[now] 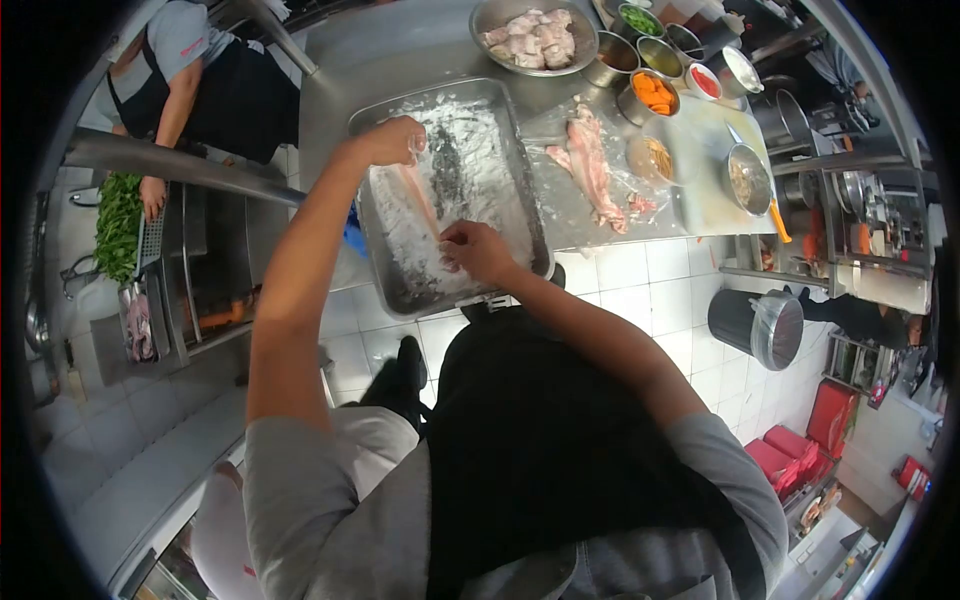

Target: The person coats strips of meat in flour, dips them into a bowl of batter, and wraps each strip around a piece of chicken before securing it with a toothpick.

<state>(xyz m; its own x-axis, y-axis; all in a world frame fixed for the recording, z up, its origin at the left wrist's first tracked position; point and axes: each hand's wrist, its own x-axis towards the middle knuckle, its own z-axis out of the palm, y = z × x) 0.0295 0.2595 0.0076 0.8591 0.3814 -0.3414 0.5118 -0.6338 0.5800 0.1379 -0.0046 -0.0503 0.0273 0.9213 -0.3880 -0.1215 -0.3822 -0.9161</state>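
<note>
- Head view: the person leans over a steel counter [400, 50] and works in a metal tray [530, 215] spread with white flour [480, 150].
- The left hand [392, 140] sits at the tray's far left edge, fingers curled closed on the upper end of a pale fish fillet [420, 198].
- The fillet lies lengthwise in the flour, running from the left hand down toward the right hand.
- The right hand [478, 250] rests at the tray's near side, fingertips pinched together on the fillet's lower end, touching the flour.
- A darker bare streak shows in the flour just beside the fillet, toward the tray's middle.
- Just right of the tray, raw fish pieces [592, 165] lie on a plastic sheet [560, 200] over the counter.
- Beyond the tray stands a steel bowl [490, 15] holding pale cut pieces of meat or fish.
- Near it is a cluster of small metal containers, one with orange carrot pieces [655, 92], one with something green [640, 20].
- A white cutting board [705, 180] lies right of the plastic sheet, with a steel bowl of chopped food on it.
- A second person in a dark apron [235, 95] stands at the far left beside leafy greens [118, 225].
- A lined bin [765, 325] stands on the tiled floor at the right.
</note>
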